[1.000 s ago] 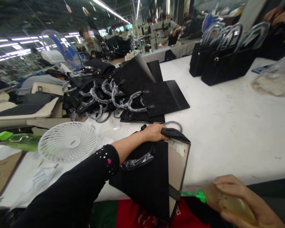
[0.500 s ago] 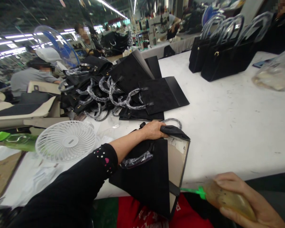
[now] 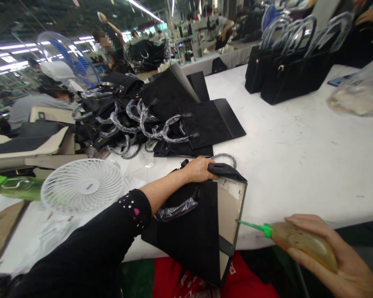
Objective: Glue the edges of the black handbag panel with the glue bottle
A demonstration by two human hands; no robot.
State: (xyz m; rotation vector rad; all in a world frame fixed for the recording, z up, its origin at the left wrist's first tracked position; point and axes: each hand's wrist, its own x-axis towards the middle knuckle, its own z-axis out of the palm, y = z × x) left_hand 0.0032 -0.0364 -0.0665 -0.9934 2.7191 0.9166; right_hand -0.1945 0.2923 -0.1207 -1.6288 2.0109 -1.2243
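Right hand: one, its fingers and thumb (image 3: 345,256) wrapped around a squeeze bottle, open only as wide as the bottle's body.
Squeeze bottle: one (image 3: 304,244), amber, lying sideways in the grip, with one thin green nozzle (image 3: 255,226) pointing left; its tip is at the bag's open side, contact unclear.
Black bag: one (image 3: 189,236), tilted over the near edge of the white table (image 3: 298,165), a pale inner panel (image 3: 230,207) showing; two handles visible, the nearer one (image 3: 177,210) in clear film.
Left hand: one (image 3: 200,169), closed over the bag's upper part beside a folded black flap (image 3: 226,170); fingertips partly hidden.
White fan: one (image 3: 83,186), left of the bag.
Green bottle: one (image 3: 21,188), on its side, partly behind the fan.
Bag pile: many black bags (image 3: 211,124), too tangled to count.
Standing bags: at least two (image 3: 295,78), upright at far right, handles wrapped.
Plastic bag: one (image 3: 360,95), clear, right of those.
Blue fans: two, one at left (image 3: 81,68), one farther back (image 3: 269,16).
Co-workers: at least four, one in grey (image 3: 27,107).
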